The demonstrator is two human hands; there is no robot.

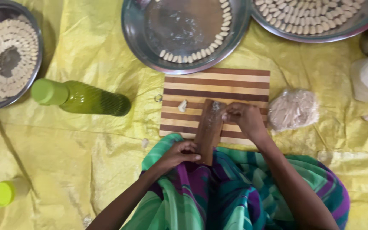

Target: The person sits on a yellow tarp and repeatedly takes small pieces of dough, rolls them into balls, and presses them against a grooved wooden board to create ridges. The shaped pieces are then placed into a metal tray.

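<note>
The fingers of the right hand are curled tight and pressed against the upper right edge of a dark brown, narrow wooden paddle; whether a bit of dough sits under them cannot be told. The left hand is closed around the paddle's near end, steadying it just above the lap.

The paddle lies tilted across a striped wooden cutting board, its far end resting on the board, its near end overhanging toward the person's green and purple garment. A small pale dough piece lies on the board just left of the paddle, apart from it. A larger pale dough lump wrapped in clear plastic sits just beside the board's right edge.

Beyond the board, on the yellow plastic sheet over the floor, stands a round steel tray with shaped pieces along its rim. A green plastic bottle lies on its side to the left.

Since only the far end of the paddle is supported, hard pressing could make it skid or twist, smearing the dough. The bottle, on its side, could likely roll.
</note>
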